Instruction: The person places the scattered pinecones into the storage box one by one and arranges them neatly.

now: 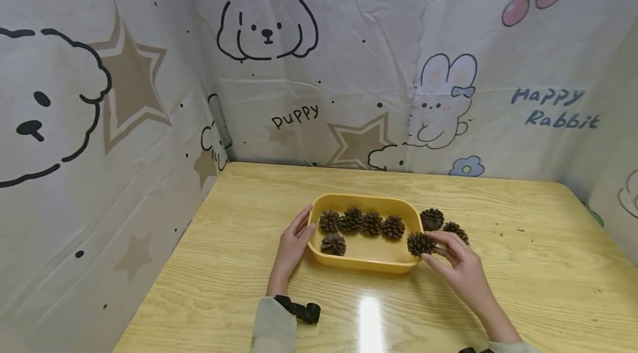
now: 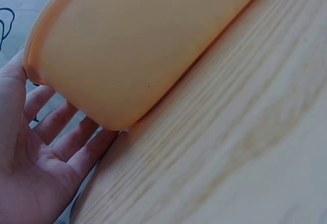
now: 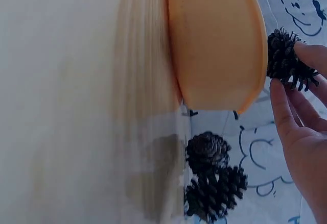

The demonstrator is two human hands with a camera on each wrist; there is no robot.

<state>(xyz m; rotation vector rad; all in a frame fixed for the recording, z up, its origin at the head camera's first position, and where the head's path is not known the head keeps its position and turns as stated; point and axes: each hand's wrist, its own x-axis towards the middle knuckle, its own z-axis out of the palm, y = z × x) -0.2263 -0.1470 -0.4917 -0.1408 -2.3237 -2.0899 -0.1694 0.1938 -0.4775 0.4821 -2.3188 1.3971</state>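
Note:
A yellow plastic tray (image 1: 367, 265) with rounded corners stands on the wooden table. My left hand (image 1: 294, 243) holds its left end, thumb at the rim and fingers along the outer wall (image 2: 82, 94). In my right hand (image 1: 462, 265) a brown pine cone (image 1: 420, 244) is pinched between thumb and fingers, at the tray's right rim. The right wrist view has this pine cone (image 3: 286, 59) above rim height, beside the tray wall (image 3: 217, 45). Inside the tray, several pine cones (image 1: 371, 224) line the back, and another pine cone (image 1: 333, 244) sits front left.
Two more pine cones lie on the table just right of the tray, one pine cone (image 1: 431, 219) behind the other pine cone (image 1: 456, 231). A printed cloth (image 1: 299, 81) hangs behind and beside the light wooden table (image 1: 214, 270). Small dark crumbs (image 1: 520, 229) dot the right side.

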